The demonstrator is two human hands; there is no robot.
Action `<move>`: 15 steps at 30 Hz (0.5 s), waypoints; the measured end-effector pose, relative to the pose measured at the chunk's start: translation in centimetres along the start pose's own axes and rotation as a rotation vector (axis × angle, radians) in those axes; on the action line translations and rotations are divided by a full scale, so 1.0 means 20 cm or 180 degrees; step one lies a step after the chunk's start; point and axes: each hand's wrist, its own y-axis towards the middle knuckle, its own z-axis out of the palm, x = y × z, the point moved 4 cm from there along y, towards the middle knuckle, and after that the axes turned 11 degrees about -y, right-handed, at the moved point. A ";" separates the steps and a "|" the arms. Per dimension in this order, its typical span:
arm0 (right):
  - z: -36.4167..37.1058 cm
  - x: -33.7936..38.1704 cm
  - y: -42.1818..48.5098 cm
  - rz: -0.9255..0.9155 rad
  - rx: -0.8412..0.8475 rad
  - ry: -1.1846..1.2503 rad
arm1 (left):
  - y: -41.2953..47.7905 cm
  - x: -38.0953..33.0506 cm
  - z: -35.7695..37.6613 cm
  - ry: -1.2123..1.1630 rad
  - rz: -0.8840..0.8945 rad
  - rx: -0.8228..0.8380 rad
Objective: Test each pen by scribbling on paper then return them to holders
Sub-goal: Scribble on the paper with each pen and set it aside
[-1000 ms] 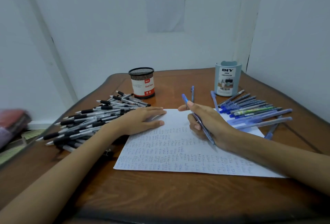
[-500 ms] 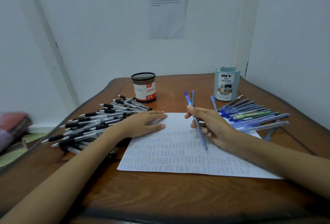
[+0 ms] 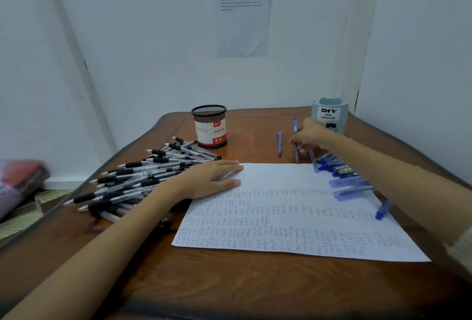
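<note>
Brown wood of the table (image 3: pixel 229 281) runs under both my arms. My right hand (image 3: pixel 310 135) is curled round a blue pen (image 3: pixel 295 124), fingers and thumb pinching its barrel. Its cap end sticks out beyond my knuckles and its tip points back toward me, just past the far edge of the paper (image 3: pixel 293 217); I cannot tell whether the tip touches the wood. Just behind those fingers stands the grey-blue desk organizer (image 3: pixel 329 112). A second blue pen (image 3: pixel 280 143) lies on the wood just to their left, and the heap of blue pens (image 3: pixel 342 174) lies under my forearm. My left hand (image 3: pixel 212 179) lies flat, fingers straight, pressing the paper's near-left corner and holding nothing. The pile of black pens (image 3: pixel 143 179) touches its outer side, and the mesh holder (image 3: pixel 209 125) stands beyond its fingertips, well apart from them.
</note>
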 end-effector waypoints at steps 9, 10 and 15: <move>0.10 0.04 0.11 -0.0153 -0.0432 -0.0923 | 0.00 -0.01 0.00 0.0017 0.0027 -0.0013; 0.09 0.03 0.10 -0.0174 -0.0419 -0.0942 | 0.00 -0.01 0.00 0.0025 0.0029 -0.0015; -0.04 0.00 -0.03 -0.0526 -0.1072 -0.2255 | 0.01 -0.01 0.00 0.0018 0.0040 0.0006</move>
